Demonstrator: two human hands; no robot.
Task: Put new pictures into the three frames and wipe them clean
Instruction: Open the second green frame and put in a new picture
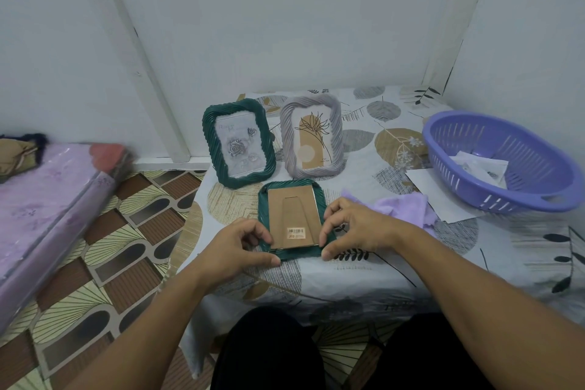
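On the patterned tablecloth, seen from the head camera, a green frame lies face down at the near edge, its brown cardboard backing up, with the folding stand and a barcode sticker showing. Two more frames stand just behind it: a green one with a rose print and a grey one with a line-drawn flower.

The left hand has its fingers curled, pinching the face-down frame's near left corner where backing meets rim. The right hand does the same at the near right corner, fingertips on the backing's edge and thumb lying along the frame's lower rim. Whether a new picture already sits under the backing cannot be told.

The step looks like seating or freeing the backing. To do it well, I would keep the frame flat on the cloth, work both corners evenly so the board does not bend, and move any retaining tabs gently rather than prying against the glass.

Right of the face-down frame lies a lilac cloth, ready for wiping. Beyond that, a purple basket holds loose paper sheets.
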